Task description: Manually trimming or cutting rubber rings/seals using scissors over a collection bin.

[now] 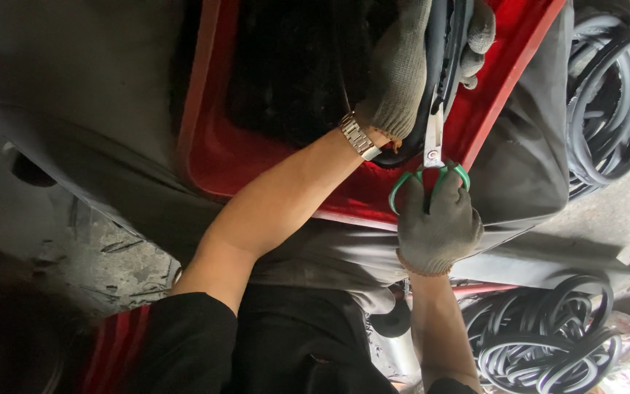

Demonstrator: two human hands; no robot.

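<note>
Over red tray (213, 157), gloved hands scissor (434, 138) glossy black rubber strip (437, 44).

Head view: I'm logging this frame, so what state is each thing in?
Left hand: gloved, gripping the black rubber strip.
Right hand: gloved, fingers through the scissors' handles.
Scissors: green handles, blades pointing up at the strip; open or shut cannot be told.
Red tray: holds dark material.
Rubber rings: piled loosely at the right.
Wristwatch: worn on the left wrist.

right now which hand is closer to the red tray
Left. The left hand, gripping a black rubber strip, is over the red tray; the right hand holds green-handled scissors just off its near edge.
</note>
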